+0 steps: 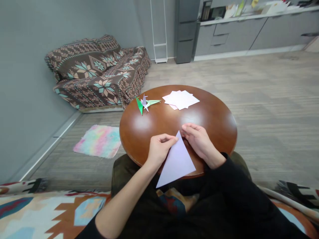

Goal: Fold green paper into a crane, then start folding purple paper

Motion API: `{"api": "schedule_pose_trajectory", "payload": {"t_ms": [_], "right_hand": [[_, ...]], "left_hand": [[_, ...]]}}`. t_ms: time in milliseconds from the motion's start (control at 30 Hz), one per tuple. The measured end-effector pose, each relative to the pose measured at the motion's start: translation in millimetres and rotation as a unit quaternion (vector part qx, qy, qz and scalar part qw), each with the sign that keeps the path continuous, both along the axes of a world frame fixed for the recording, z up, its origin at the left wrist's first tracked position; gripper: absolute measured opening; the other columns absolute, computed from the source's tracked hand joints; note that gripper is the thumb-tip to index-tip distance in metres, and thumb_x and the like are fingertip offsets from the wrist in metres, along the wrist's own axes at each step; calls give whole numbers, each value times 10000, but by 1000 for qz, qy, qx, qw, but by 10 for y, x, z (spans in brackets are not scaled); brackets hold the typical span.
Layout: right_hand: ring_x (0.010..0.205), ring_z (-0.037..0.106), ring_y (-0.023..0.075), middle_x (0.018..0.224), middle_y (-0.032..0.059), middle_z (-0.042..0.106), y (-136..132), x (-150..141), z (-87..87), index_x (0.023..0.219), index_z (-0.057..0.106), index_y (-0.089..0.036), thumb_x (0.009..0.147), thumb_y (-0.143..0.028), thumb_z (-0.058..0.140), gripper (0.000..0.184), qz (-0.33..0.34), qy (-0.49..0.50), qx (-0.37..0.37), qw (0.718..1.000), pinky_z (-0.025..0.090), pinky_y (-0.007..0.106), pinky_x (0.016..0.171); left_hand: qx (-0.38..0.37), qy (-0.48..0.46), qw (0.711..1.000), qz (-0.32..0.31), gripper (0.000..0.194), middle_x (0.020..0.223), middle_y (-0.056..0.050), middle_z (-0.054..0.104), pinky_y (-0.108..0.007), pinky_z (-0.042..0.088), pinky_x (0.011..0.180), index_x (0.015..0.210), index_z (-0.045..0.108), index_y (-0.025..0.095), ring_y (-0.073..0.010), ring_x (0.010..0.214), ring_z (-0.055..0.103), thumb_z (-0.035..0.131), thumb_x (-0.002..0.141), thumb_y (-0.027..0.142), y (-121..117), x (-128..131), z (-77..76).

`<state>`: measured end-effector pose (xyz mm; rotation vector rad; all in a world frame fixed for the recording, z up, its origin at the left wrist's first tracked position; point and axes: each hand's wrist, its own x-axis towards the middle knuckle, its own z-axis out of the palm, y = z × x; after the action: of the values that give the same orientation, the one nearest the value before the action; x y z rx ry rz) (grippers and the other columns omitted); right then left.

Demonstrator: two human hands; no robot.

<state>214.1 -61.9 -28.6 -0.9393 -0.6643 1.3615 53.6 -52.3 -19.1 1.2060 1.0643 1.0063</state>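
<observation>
A pale lavender sheet of origami paper (177, 161), folded to a triangle, is held over the near edge of the round brown table (211, 116). My left hand (160, 147) pinches it near its top corner between thumb and fingers. Just right of that corner is my right hand (199, 141), its fingers curled together beside the paper's edge; whether it grips anything I cannot make out. Toward the far left of the table stand folded paper cranes, one green (139, 106), one lavender (144, 102) and one light green (152, 102).
Square paper sheets (181, 99) lie fanned in a pile at the table's far side. A sofa under a patterned cover (99, 73) stands at the back left, with a pastel rug (98, 141) on the floor before it. Grey kitchen cabinets (231, 35) line the back right.
</observation>
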Motion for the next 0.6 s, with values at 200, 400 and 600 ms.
{"api": "schedule_pose_trajectory", "payload": {"t_ms": [200,400,600], "right_hand": [[617,576,139,702,0,707,-55,-52,51,735,754,-195,646,-319,892,206,73,-94,20,993,427,277,602],[608,569,139,687,1,708,-51,-75,31,669,748,-198,661,-294,855,144,38,-109,21,993,426,279,584],[581,512,123,624,-29,628,41,9,-46,706,749,-218,706,-306,844,129,-26,-41,20,999,395,273,563]], "left_hand": [[-15,-26,1000,5,186,689,-31,756,-229,431,595,705,792,152,-123,604,603,845,708,331,11,1,4],[-3,-19,1000,-6,176,683,-27,750,-236,429,605,702,792,156,-124,606,595,847,705,323,18,-8,-18],[-9,1,1000,-16,175,669,-28,740,-240,423,587,695,787,151,-127,597,586,846,693,317,-19,-16,0]]}}
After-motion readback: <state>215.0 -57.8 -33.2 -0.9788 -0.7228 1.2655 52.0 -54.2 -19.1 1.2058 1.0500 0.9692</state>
